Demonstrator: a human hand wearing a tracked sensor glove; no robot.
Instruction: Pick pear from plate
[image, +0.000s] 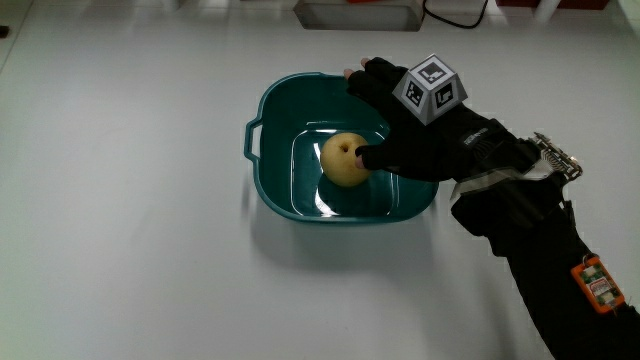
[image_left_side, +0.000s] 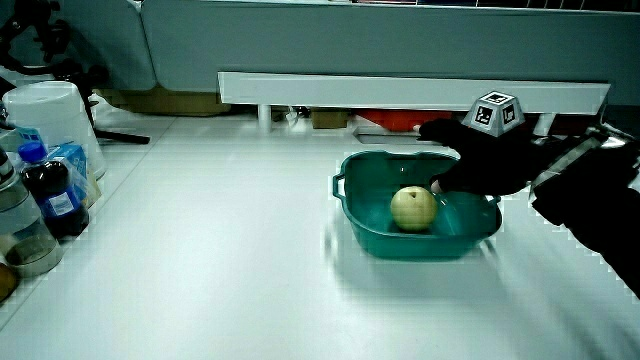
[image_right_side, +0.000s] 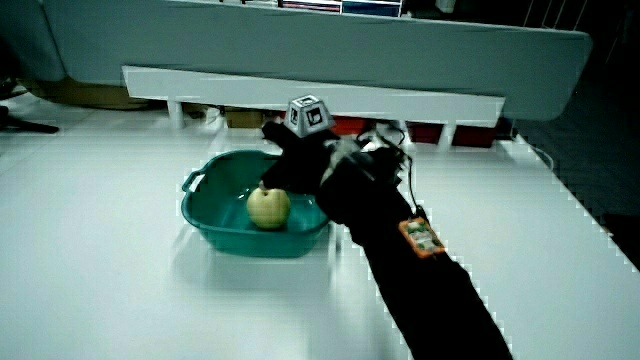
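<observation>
Hand reaching into the teal dish for the pear

The pear (image: 346, 159) sits mid-plate (image: 272, 190); the hand (image: 410, 135) hangs over the rim, thumb touching the fruit, fingers (image: 368, 76) spread, apparently to wrap it, not yet gripping.

We see one pear (image: 346, 159), one green plate (image: 270, 110), and one hand (image: 405, 130) with one cube (image: 430, 88). In a side view we count two bottles (image_left_side: 55, 195).
</observation>
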